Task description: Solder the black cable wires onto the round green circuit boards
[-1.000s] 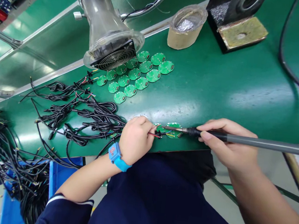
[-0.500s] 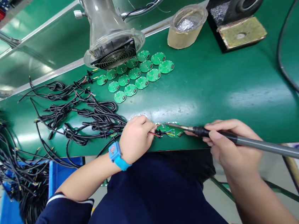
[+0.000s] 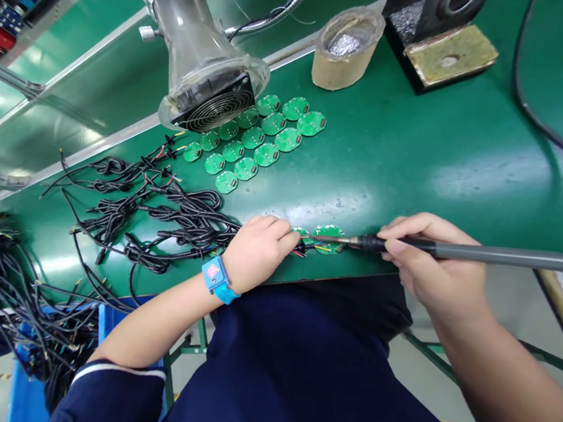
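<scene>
To the right of the fume-extractor hood [image 3: 210,76] and nearer the person, a glossy green circuit board [image 3: 328,231] with pale specks along its edge lies under the soldering iron [image 3: 503,256]. The right hand [image 3: 438,281] pinches the iron like a pen; the left hand [image 3: 257,255] curls beside thin coloured wires [image 3: 298,254], its hold hidden.

Grey soldering iron [image 3: 488,254] sideways, shaft over green circuit board [image 3: 330,230]
</scene>
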### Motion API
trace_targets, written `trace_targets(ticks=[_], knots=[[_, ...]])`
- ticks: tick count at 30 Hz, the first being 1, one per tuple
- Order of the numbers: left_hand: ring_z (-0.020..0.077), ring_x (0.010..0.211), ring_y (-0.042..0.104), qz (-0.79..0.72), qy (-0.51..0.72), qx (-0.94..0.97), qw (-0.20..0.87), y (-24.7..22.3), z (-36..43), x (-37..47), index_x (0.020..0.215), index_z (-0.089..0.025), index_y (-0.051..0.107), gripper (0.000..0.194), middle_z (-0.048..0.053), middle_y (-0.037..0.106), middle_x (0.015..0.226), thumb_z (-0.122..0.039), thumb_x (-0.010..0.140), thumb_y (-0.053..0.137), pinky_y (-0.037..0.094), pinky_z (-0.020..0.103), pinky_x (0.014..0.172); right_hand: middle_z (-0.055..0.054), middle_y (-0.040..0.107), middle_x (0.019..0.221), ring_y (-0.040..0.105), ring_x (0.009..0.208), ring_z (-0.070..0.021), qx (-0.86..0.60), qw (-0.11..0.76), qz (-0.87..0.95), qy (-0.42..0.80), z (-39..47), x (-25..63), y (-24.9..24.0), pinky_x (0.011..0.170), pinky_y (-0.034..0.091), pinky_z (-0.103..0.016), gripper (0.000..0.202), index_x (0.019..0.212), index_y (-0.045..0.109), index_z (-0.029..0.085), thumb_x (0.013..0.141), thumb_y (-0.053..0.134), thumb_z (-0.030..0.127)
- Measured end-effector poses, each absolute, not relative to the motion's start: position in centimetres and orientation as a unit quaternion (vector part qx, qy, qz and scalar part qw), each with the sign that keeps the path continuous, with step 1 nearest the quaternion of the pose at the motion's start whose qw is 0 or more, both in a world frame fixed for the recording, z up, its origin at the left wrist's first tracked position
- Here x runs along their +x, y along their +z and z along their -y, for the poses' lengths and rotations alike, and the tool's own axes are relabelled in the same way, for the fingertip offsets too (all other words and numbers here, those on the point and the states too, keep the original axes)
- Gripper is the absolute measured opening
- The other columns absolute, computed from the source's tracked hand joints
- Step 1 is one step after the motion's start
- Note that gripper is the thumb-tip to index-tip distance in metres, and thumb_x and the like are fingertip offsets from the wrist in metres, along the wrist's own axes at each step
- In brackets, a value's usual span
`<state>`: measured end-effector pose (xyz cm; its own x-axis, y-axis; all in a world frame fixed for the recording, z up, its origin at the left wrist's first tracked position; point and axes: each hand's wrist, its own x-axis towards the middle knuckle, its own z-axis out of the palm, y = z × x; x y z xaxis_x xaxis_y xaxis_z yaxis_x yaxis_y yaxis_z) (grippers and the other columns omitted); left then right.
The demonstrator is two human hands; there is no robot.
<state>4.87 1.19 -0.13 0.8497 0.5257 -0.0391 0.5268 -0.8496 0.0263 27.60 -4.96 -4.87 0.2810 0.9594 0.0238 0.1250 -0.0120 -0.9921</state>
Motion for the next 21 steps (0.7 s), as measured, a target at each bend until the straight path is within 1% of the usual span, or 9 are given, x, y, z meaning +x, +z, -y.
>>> trace_targets(ticks=[3,7,13,16,19,21], knots=[[0.019,0.076,0.054,-0.243,-0.029,0.97,-0.006,0.2,-1.3,5.0,0.096,-0.014,0.061,0.018,0.005,0.06,0.082,-0.018,0.093,0.043,0.037,0.031,0.065,0.001,0.059,0.069,0.051,0.057,-0.0123,-0.57,0.54,0.469,0.404,5.1,27.6,-4.9,0.052,0.039,-0.026,0.007,0.073,0.062,0.022,0.074,0.064,0.028],[0.02,0.073,0.055,-0.213,-0.047,0.976,-0.022,0.6,-1.5,5.4,0.091,-0.012,0.061,0.02,0.007,0.058,0.077,-0.015,0.093,0.041,0.037,0.031,0.063,0.001,0.058,0.067,0.051,0.055,-0.0119,-0.574,0.537,0.473,0.398,5.0,27.6,-4.7,0.051,0.039,-0.025,0.006,0.073,0.063,0.021,0.074,0.064,0.027],[0.0196,0.069,0.057,-0.186,-0.102,0.977,-0.013,1.3,-2.2,6.2,0.084,-0.012,0.061,0.026,0.007,0.058,0.074,-0.012,0.092,0.037,0.041,0.03,0.06,0.001,0.058,0.063,0.05,0.051,-0.0113,-0.571,0.544,0.481,0.385,4.9,27.3,-4.2,0.046,0.036,-0.025,0.004,0.072,0.063,0.02,0.074,0.063,0.024],[0.0196,0.067,0.058,-0.176,-0.127,0.976,-0.002,1.6,-2.6,6.7,0.078,-0.011,0.06,0.03,0.007,0.058,0.074,-0.011,0.092,0.034,0.042,0.031,0.058,0.001,0.058,0.062,0.052,0.054,-0.0124,-0.565,0.546,0.492,0.376,5.1,27.2,-4.3,0.049,0.039,-0.026,0.002,0.072,0.063,0.021,0.074,0.064,0.023],[0.0206,0.067,0.059,-0.162,-0.147,0.976,0.009,2.0,-2.8,7.1,0.076,-0.011,0.059,0.032,0.007,0.058,0.073,-0.012,0.092,0.032,0.042,0.031,0.055,0.001,0.059,0.065,0.052,0.056,-0.0126,-0.551,0.568,0.479,0.381,5.3,27.3,-4.6,0.048,0.039,-0.026,0.0,0.073,0.064,0.022,0.074,0.065,0.022],[0.0205,0.067,0.059,-0.156,-0.156,0.975,0.017,2.2,-2.9,7.3,0.076,-0.011,0.06,0.033,0.008,0.057,0.072,-0.012,0.093,0.031,0.042,0.03,0.055,0.0,0.059,0.065,0.052,0.055,-0.0124,-0.537,0.599,0.449,0.39,5.2,27.2,-4.8,0.046,0.038,-0.025,0.002,0.073,0.065,0.022,0.073,0.064,0.02]])
